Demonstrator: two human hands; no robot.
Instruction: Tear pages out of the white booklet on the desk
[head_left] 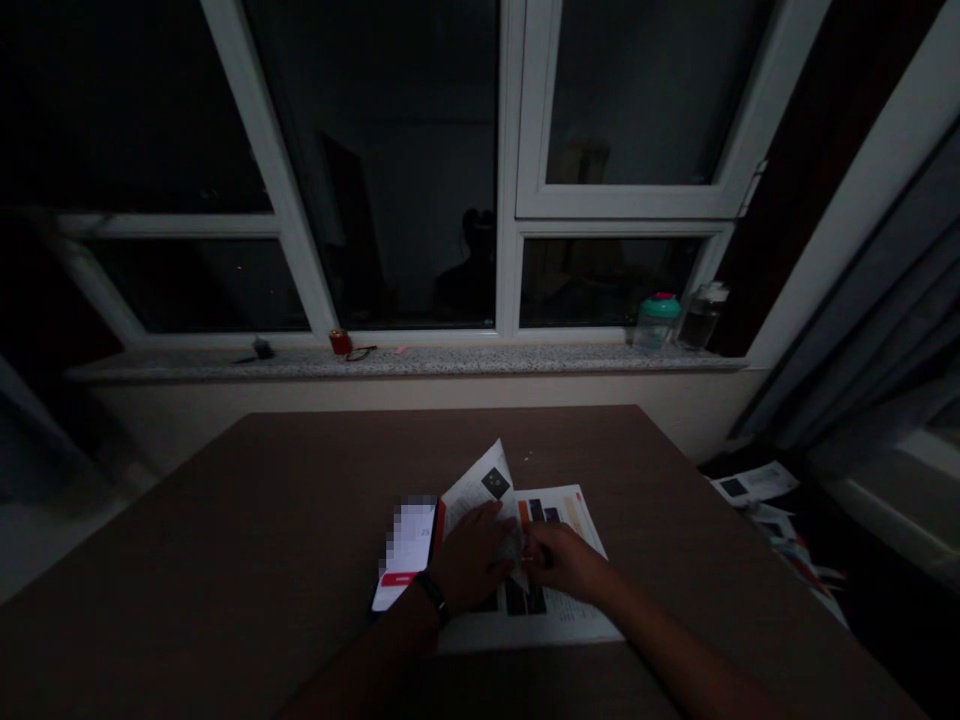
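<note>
A printed magazine or booklet (555,605) lies open on the brown table (322,480), with pictures and text on its pages. One white leaf (480,475) on its left side stands partly raised, its corner pointing up. My left hand (472,555), with a dark band at the wrist, rests over this leaf, fingers stretched out and thumb apart. Close beside it, my right hand (559,560) is closed at the leaf's edge near the middle of the booklet. Something small and reddish shows at its fingertips; dim light hides its kind. A lit phone (409,545) lies left of the booklet.
Tiny white scraps (529,457) lie beyond the booklet. On the granite windowsill (450,360) stand a red container (340,342), a teal-lidded bottle (658,322) and a clear bottle (703,318). Loose papers (757,484) lie low beyond the table's right edge.
</note>
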